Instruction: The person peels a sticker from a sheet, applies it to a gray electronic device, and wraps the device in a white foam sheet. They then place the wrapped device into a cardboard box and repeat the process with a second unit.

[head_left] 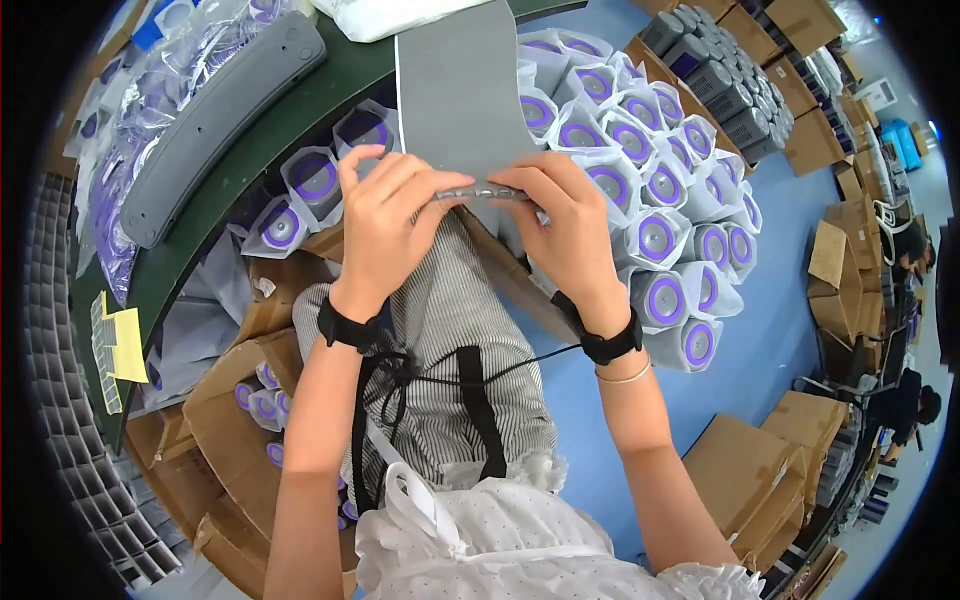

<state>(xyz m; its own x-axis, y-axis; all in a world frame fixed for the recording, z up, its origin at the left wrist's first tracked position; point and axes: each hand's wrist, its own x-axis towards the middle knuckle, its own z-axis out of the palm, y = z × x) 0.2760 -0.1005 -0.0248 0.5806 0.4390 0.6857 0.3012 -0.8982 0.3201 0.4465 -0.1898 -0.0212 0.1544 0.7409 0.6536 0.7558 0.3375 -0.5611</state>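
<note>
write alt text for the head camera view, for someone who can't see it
Seen from above, the left hand and right hand pinch the near edge of a flat grey sheet over a green table. Bagged white-and-purple round items lie heaped beside it.

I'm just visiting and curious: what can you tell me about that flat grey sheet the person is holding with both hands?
The grey sheet is a plain, matte rectangle that looks like foam or felt. It extends away from the person over the dark green table edge. The left hand and right hand pinch its near edge, which looks bent or folded between the fingertips.
</note>
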